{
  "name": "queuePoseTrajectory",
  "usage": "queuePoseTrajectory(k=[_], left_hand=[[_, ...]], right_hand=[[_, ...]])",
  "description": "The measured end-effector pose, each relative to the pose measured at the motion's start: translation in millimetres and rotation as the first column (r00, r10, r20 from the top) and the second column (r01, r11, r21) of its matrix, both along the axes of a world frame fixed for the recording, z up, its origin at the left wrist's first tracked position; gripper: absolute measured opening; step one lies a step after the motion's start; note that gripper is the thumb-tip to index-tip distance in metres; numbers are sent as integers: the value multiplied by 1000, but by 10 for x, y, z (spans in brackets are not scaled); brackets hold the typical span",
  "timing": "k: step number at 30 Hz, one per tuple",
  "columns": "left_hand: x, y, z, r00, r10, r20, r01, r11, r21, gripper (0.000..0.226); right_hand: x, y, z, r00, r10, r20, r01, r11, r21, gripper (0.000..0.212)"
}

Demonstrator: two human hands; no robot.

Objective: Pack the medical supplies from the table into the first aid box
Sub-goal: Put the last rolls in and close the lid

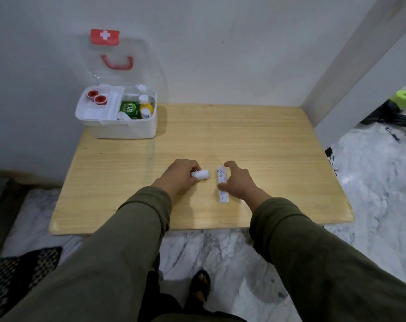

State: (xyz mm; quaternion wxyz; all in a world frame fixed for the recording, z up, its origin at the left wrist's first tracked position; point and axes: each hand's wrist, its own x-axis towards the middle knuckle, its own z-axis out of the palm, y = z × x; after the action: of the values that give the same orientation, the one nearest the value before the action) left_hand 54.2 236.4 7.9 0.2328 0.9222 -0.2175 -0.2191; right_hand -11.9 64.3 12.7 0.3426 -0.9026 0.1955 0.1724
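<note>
While my left hand (181,174) curled over the small white gauze roll (201,175), its fingers wrapped tight on the near end and hid that part from me; only the soft, cylindrical far end showed. My right hand (238,182) hovered at the long white packet (221,185), fingers spread, thumb low against its side, covering the middle, and the tiny print on it was too blurred to read. Both lay on the pale wooden table (255,140), smooth and grainy. Far left, the white plastic first aid box (127,129) stood open, its clear lid (118,59) nearly lost against the wall. Inside, two red-capped rolls (97,96), a green pack (128,109) and a yellow bottle (146,106) showed only their tops
</note>
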Motion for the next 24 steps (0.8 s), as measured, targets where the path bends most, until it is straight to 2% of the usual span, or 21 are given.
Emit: queuePoseTrajectory(k=[5,12,20,24], left_hand=[[101,210,113,999,55,0,-54,998,-43,36],[324,606,466,996,82,33,-79,992,-95,41],[777,1378,1062,974,208,91,-187,963,-196,32],[1052,1852,1225,946,286,150,-258,949,-180,29]], right_hand=[[103,96,91,999,46,22,-47,999,25,76],[491,436,514,990,48,131,-57,996,67,61],[1155,1141,1115,949,136,284,-155,987,46,61],[1494,1558,1223,923,177,342,-198,980,27,61]])
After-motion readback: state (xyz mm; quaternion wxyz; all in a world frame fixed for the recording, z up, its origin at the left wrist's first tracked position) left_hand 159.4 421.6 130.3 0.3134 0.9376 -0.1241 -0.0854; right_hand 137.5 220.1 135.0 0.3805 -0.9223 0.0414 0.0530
